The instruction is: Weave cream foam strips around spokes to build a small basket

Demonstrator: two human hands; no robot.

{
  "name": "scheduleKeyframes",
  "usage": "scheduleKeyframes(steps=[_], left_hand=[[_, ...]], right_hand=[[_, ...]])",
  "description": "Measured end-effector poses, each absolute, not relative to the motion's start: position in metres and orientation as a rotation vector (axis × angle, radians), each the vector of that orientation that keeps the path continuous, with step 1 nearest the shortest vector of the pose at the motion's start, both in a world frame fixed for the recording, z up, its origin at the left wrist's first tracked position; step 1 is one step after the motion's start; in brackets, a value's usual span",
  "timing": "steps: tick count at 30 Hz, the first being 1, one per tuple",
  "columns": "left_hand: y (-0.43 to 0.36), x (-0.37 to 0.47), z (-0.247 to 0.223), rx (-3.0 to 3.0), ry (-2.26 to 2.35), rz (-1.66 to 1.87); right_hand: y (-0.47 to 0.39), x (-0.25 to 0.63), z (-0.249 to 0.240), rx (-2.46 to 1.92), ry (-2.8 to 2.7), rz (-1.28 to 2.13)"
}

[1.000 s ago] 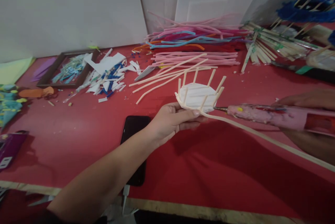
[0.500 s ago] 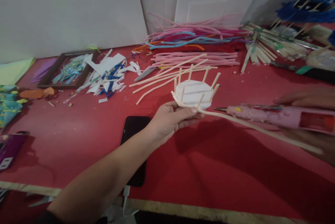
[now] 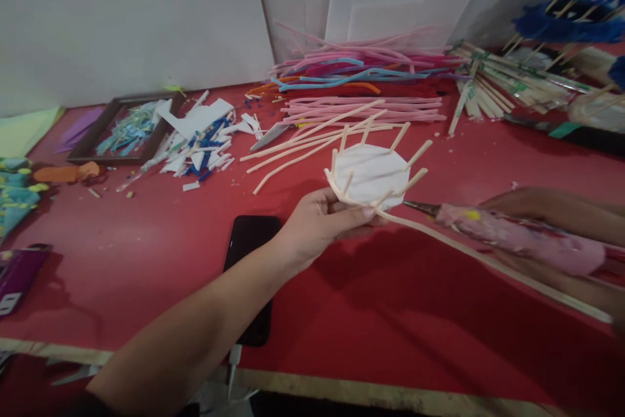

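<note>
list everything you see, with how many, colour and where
glue gun: one, pink, right, nozzle near the disc
disc: one, white, centre
short sticks: about eight, cream, around disc
long strip: one, cream, from disc rightwards
loose strips: several, cream, behind disc
coloured strips: many, pink, blue, orange, red, back
wrapped sticks: many, pale, back right
fringed pieces: several, blue, far right
phone: one, black, front centre
cable: one, white, below phone
frame: one, brown, back left
scraps: many, white and blue, beside frame
blade: one, grey, behind disc
box: one, purple, left
table: one, red, underneath
left hand: one, bare, centre
right hand: one, bare, right
</note>
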State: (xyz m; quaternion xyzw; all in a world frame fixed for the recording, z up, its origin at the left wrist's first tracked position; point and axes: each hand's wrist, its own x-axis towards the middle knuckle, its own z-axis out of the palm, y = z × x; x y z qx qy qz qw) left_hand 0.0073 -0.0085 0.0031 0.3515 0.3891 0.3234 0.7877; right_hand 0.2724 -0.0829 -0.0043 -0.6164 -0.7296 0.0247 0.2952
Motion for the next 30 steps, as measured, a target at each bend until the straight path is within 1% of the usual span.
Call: scheduleKeyframes(steps=[4, 11, 18, 25, 30], left_hand=[[-0.009, 0.008, 0.004, 0.758, 0.838, 0.694], [-0.009, 0.008, 0.005, 0.743, 0.829, 0.708], [-0.010, 0.009, 0.005, 0.723, 0.853, 0.716], [-0.009, 0.010, 0.005, 0.710, 0.841, 0.721], [-0.010, 0.010, 0.004, 0.699, 0.840, 0.732]], right_hand=[[-0.080, 0.258, 0.011, -1.470, -1.976, 0.239], [-0.080, 0.257, 0.017, -1.442, -2.010, 0.322], [-0.080, 0.253, 0.021, -1.532, -1.987, 0.315], [-0.079, 0.260, 0.017, -1.451, -2.073, 0.285], [-0.082, 0.256, 0.019, -1.476, -2.073, 0.260]])
